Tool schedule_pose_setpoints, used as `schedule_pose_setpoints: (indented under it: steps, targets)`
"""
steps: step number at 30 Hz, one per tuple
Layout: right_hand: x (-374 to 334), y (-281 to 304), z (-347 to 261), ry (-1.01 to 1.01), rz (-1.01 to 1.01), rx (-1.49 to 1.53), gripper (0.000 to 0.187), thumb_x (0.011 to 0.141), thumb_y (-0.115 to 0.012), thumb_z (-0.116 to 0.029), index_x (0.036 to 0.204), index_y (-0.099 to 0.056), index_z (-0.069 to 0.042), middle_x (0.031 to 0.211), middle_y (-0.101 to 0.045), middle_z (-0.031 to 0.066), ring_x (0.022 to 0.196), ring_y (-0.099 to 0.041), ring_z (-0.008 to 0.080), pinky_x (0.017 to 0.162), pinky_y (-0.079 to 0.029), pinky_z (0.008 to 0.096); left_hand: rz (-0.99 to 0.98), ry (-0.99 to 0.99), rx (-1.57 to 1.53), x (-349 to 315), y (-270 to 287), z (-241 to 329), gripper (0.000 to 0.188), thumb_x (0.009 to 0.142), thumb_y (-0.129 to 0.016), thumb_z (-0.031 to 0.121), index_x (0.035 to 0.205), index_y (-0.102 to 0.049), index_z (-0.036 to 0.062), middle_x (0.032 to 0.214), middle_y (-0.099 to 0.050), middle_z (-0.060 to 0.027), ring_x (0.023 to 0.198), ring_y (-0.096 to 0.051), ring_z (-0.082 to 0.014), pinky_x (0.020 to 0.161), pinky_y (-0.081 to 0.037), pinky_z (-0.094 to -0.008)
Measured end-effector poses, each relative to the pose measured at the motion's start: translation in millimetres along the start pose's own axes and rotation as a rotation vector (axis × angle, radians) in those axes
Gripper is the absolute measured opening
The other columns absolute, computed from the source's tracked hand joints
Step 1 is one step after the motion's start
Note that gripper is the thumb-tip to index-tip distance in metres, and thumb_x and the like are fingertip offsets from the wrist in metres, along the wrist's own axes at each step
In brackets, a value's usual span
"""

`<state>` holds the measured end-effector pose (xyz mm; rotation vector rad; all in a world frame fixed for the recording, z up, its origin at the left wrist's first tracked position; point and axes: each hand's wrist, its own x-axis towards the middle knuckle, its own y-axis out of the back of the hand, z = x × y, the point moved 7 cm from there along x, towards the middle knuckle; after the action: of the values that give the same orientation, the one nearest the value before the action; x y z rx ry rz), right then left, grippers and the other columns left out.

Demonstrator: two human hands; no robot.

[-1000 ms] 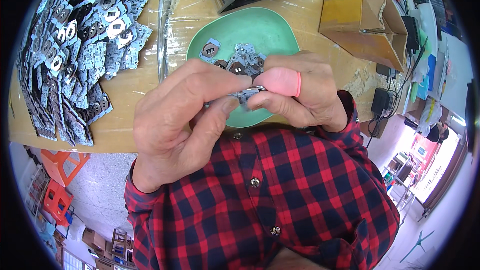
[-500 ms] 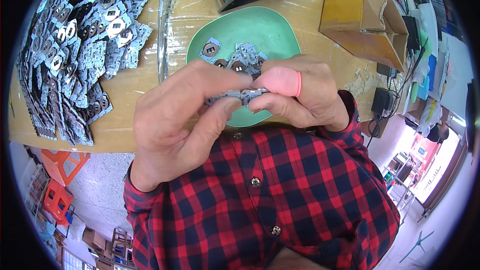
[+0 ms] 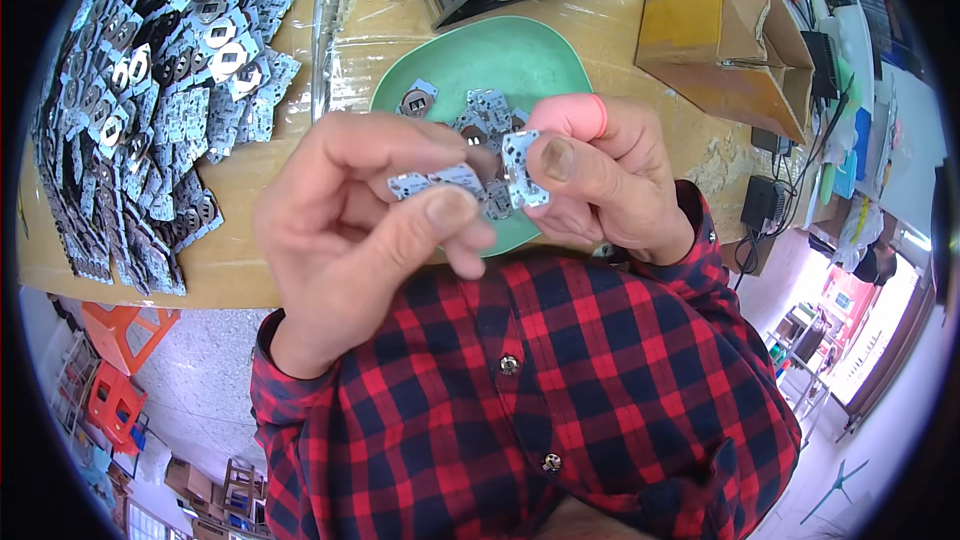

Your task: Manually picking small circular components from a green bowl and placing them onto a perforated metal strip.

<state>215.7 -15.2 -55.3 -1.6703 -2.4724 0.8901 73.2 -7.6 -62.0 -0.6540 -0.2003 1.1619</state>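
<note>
Head view: nearest is a red-and-black plaid shirt [image 3: 600, 370], and in front of it both bare hands are above a shallow, pale-green plastic bowl [image 3: 500, 50]. The left hand [image 3: 330, 205] grips a thin, light-blue circuit-board piece [image 3: 458, 177] between thumb and fingers; blur hides whether it is one piece or two. The right hand [image 3: 620, 175], wearing a pink rubber finger cot [image 3: 572, 112], pinches a small, pale-blue rectangular board [image 3: 519, 165] upright, just apart from the other piece. A loose left pinch could let its piece slip into the bowl; hard thumb pressure might damage components on the right one. Beneath, light-blue boards with dark round parts [image 3: 488, 105] lie in the bowl. Beyond, the tan, plastic-covered surface [image 3: 612, 65] carries a heaped pile of similar boards [image 3: 185, 115] at left and an open brown cardboard box [image 3: 690, 35] at right.
</note>
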Motion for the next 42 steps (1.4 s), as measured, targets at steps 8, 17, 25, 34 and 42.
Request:
schedule_pose_setpoints:
  steps: [8,17,25,34,42]
  targets:
    - [-1.5,4.3,-8.7,0.161,0.060,-0.354,0.020,0.097,-0.054,-0.012,0.087,-0.059,0.005,0.062,-0.054,0.0027,0.046,-0.039,0.0027,0.040,-0.028,0.0202,0.063,-0.562,0.659,-10.4,-10.7,27.5,0.024,0.077,-0.061,-0.016,0.099,-0.063,-0.0065,0.085,-0.065,-0.0168,0.069,-0.064,-0.0177,0.059,-0.051,-0.0266]
    - [-0.9,4.6,-6.2,0.121,0.047,-0.372,0.019,0.097,-0.054,-0.011,0.086,-0.059,0.004,0.062,-0.054,0.0021,0.045,-0.039,0.0022,0.040,-0.028,0.0203,0.093,-0.585,0.731,-11.2,-11.6,27.2,0.027,0.074,-0.065,-0.017,0.098,-0.064,-0.0053,0.080,-0.066,-0.0138,0.067,-0.063,-0.0198,0.060,-0.052,-0.0280]
    - [0.5,7.3,-6.1,0.126,0.071,-0.356,0.021,0.098,-0.054,-0.012,0.084,-0.059,0.003,0.057,-0.050,-0.0003,0.043,-0.037,0.0021,0.039,-0.026,0.0205,0.151,-0.586,0.680,-10.6,-5.1,29.3,0.025,0.074,-0.066,-0.016,0.097,-0.064,-0.0072,0.084,-0.066,-0.0163,0.071,-0.062,-0.0201,0.059,-0.051,-0.0270]
    - [5.8,14.6,-4.4,0.132,0.169,-0.634,0.022,0.096,-0.058,-0.013,0.077,-0.060,-0.002,0.058,-0.048,-0.0046,0.050,-0.037,0.0000,0.044,-0.028,0.0198,0.194,-0.585,0.768,-8.8,-3.4,31.3,0.026,0.072,-0.066,-0.017,0.095,-0.063,-0.0079,0.085,-0.066,-0.0168,0.074,-0.064,-0.0250,0.064,-0.051,-0.0297]
    - [6.2,29.9,-14.4,0.260,0.359,-0.735,0.018,0.093,-0.059,-0.005,0.076,-0.058,0.001,0.064,-0.048,-0.0074,0.058,-0.037,-0.0007,0.049,-0.028,0.0195,0.155,-0.670,0.788,-3.1,-3.6,26.9,0.025,0.073,-0.066,-0.015,0.096,-0.064,-0.0061,0.085,-0.065,-0.0159,0.074,-0.064,-0.0234,0.064,-0.050,-0.0290]
